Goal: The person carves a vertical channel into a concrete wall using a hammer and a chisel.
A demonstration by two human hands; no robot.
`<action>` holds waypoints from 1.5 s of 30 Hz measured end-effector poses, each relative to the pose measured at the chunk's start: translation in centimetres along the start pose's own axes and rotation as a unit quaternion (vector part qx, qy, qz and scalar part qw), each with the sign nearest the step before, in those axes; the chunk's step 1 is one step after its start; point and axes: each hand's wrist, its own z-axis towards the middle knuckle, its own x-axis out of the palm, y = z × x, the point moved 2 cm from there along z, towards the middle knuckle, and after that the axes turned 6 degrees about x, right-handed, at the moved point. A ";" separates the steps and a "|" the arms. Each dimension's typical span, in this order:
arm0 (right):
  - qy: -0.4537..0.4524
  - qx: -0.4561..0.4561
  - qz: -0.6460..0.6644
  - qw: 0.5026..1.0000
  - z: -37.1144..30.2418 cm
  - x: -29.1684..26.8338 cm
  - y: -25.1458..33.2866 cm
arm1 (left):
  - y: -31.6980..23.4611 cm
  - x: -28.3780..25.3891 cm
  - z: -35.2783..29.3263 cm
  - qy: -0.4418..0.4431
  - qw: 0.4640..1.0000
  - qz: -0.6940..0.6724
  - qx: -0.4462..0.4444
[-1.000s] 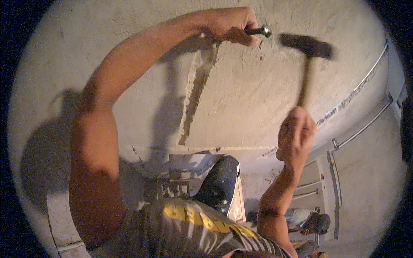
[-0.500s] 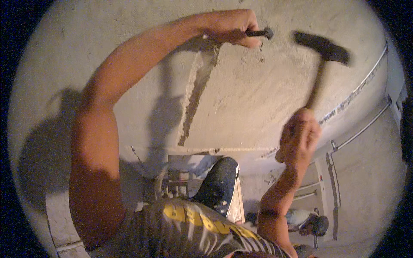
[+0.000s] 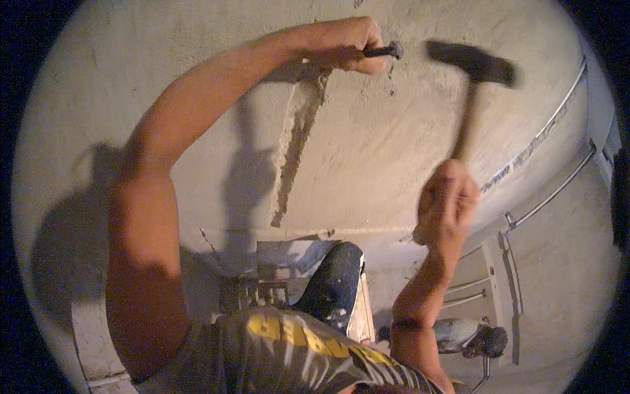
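My left hand (image 3: 351,46) is closed round a dark metal chisel (image 3: 384,51) high up against the plastered wall (image 3: 367,144). The chisel's struck end sticks out to the right of the fist; its tip is hidden behind the hand. In my right hand (image 3: 448,200) is a hammer, gripped low on its wooden handle (image 3: 466,121). The dark hammer head (image 3: 471,62), slightly blurred, hangs in the air just right of the chisel, apart from it. Below my left hand a rough groove (image 3: 298,144) runs down the wall.
Metal conduit pipes (image 3: 554,187) run along the wall at the right, beside another chiselled channel (image 3: 525,154). Another person (image 3: 472,338) is at the lower right. My bent knee (image 3: 335,279) shows below, near some wooden furniture (image 3: 269,289).
The hammer and my right hand have shifted a little left, nearer the chisel. My left hand with the chisel also appears slightly further left.
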 end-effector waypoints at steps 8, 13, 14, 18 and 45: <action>-0.267 -0.334 0.257 0.866 -2.9 -6.5 9.1 | -0.6 -0.5 -0.5 0.015 1.000 -0.015 0.000; 0.008 -0.002 -0.141 0.990 1.3 2.5 -0.2 | -0.8 -0.4 -0.1 -0.009 1.000 -0.008 0.027; 0.020 0.015 -0.116 0.993 1.0 1.6 0.4 | -0.8 -0.9 -0.1 -0.011 0.999 -0.013 0.038; -0.123 -0.130 0.039 0.983 -1.3 -2.0 1.3 | -2.4 -0.2 -1.0 -0.041 0.999 -0.023 -0.007; -0.065 0.069 0.361 0.928 -10.0 -1.3 -3.0 | -5.6 15.1 -9.8 -0.181 0.958 0.215 0.050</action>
